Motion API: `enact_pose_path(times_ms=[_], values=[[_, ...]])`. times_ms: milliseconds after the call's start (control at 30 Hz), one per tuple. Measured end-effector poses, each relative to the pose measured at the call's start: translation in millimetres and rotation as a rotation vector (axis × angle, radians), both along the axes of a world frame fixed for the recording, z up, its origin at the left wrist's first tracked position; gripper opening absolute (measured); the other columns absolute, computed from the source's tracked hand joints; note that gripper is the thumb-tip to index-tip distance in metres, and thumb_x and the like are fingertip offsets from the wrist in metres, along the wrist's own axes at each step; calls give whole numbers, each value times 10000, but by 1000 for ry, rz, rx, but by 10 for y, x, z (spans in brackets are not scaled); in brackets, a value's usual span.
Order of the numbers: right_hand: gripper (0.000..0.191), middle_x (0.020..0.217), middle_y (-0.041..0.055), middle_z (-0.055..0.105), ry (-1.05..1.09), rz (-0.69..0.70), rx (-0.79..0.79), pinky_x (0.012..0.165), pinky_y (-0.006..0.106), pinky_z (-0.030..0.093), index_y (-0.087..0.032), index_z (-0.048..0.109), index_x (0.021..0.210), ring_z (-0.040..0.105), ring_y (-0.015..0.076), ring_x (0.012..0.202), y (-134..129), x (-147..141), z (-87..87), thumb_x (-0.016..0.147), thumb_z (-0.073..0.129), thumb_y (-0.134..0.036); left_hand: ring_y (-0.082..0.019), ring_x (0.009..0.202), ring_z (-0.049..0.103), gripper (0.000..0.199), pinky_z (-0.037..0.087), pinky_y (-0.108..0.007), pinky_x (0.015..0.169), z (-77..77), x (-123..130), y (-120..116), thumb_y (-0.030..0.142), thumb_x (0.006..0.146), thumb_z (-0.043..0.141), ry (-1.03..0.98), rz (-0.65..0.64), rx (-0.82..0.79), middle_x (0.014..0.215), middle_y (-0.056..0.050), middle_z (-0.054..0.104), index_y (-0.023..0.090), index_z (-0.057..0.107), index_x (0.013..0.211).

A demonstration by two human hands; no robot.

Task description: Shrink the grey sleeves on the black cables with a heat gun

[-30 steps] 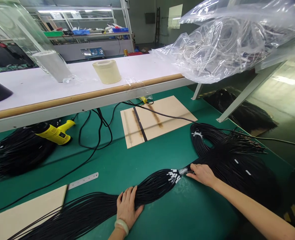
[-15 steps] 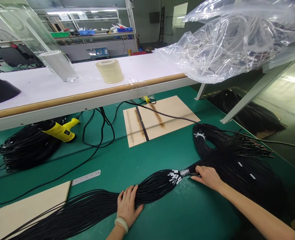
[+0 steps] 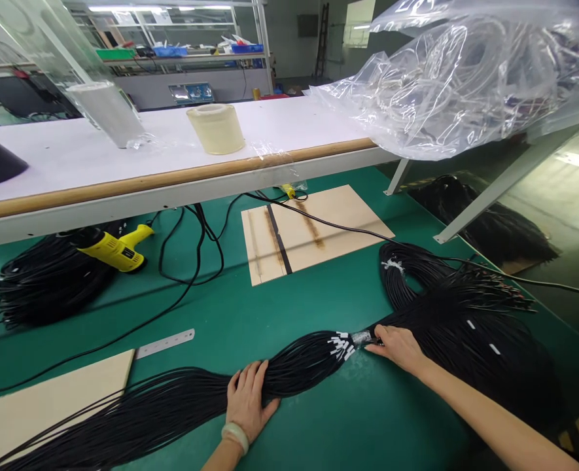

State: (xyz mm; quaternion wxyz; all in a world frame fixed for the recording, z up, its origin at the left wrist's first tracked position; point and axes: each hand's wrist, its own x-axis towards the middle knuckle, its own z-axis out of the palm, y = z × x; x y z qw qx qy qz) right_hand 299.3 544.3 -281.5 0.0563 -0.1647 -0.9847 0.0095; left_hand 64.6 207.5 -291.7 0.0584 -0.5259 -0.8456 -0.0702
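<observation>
One bag [image 3: 419,134] holding coils [image 3: 466,62] beyond right hand [image 3: 397,347]; cable bundle [image 3: 303,366] slanting away rightward beneath left hand [image 3: 247,399], thumb spread; right grip unclear.

A cable-assembly workshop is indicated: a green-topped workbench [image 3: 318,294] is spread with bundled black cables [image 3: 309,363] and a heat gun [image 3: 115,251] — behind, another workstation [image 3: 144,88] is stocked with plastic bins [image 3: 170,51].

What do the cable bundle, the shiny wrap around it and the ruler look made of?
Cable bundle: probably rubber or plastic jackets, matte black, judging by the smooth, bending strands.
Wrap: likely plastic film or tape, glossy, from its silvery glints; foil isn't ruled out.
Ruler: seemingly metal, satin grey, a thin strip with even sheen.
</observation>
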Motion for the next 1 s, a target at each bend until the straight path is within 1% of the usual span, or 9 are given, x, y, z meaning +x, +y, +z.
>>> enact_pose_path(times_ms=[233,400,500,733,867,1000], values=[[409,576,10,573,43,-34,24,490,268,233,-176,499,755,588,176,545,-9,-7,-45,906,366,-533,-273,1077,492,608,279,-413,934,-18,-6,3,416,708,560,-12,6,-4,1170,-120,572,166,469,1255],[450,557,-37,554,85,17,-25,499,243,272,-196,483,744,561,112,503,7,87,5,916,286,-563,-269,1067,498,610,279,-411,931,-7,-7,-6,415,703,566,2,-5,0,1159,-122,574,156,474,1248],[463,595,-27,564,101,17,-18,504,240,286,-192,474,743,567,109,527,8,156,48,923,257,-560,-268,1057,503,604,283,-409,923,6,-7,2,412,701,568,8,-10,7,1149,-123,577,152,480,1239],[447,601,-3,546,121,2,63,516,256,290,-175,472,740,572,141,547,9,161,33,912,306,-553,-269,1051,508,603,282,-409,922,0,0,8,420,700,568,-3,-14,25,1145,-119,579,157,484,1236],[442,587,-5,533,128,11,90,520,258,285,-175,468,720,563,142,538,20,151,30,906,329,-551,-269,1056,508,613,280,-409,926,-18,-2,-3,413,695,571,-8,-13,25,1155,-120,575,158,478,1245],[448,586,-4,530,127,30,96,518,256,279,-173,472,722,558,138,537,-9,119,25,918,305,-540,-272,1057,509,628,278,-411,929,-24,-3,-11,425,695,568,-13,-10,24,1161,-125,573,158,471,1254]])
